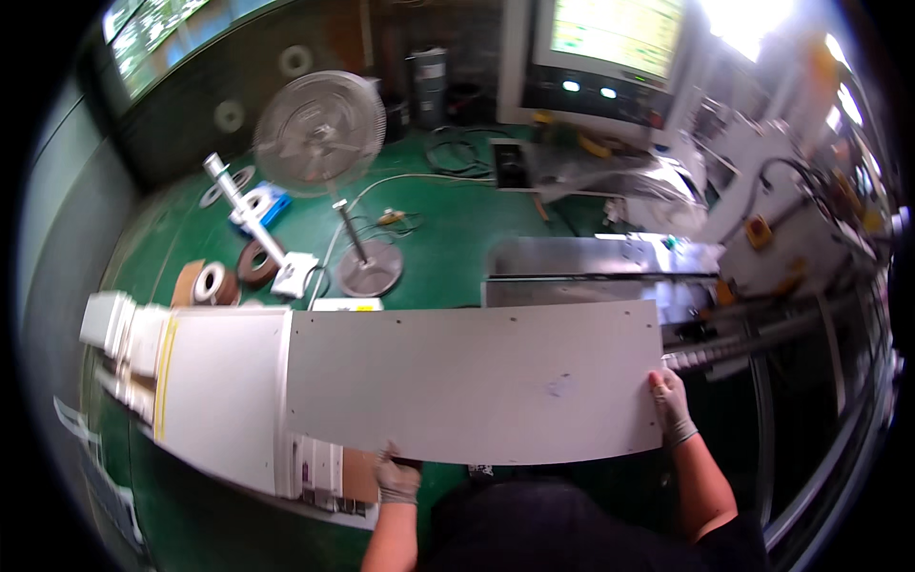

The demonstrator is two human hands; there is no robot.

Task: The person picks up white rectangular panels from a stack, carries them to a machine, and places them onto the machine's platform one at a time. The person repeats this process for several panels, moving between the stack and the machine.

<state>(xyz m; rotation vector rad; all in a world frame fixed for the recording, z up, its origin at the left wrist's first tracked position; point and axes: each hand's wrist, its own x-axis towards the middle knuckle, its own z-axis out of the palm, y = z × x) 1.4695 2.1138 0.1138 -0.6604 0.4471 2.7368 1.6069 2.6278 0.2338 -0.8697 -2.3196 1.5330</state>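
A long, flat white panel (457,381) with small dark holes along its edges spans the space in front of me. My left hand (396,477), in a pale glove, grips its near edge left of the middle, partly hidden under it. At the panel's right end my right hand (672,405), also gloved with bare fingertips, is closed around the short edge. The panel's left end meets a stack of white panels (224,391); whether it rests on them I cannot tell. A faint smudge marks the panel's right half.
A pedestal fan (319,133) stands on the green floor (438,229), near tape rolls (217,284) and a white post (246,214). Ahead at right are a metal machine bed (600,259) and a lit screen (618,36). Metal rails (829,477) run along my right.
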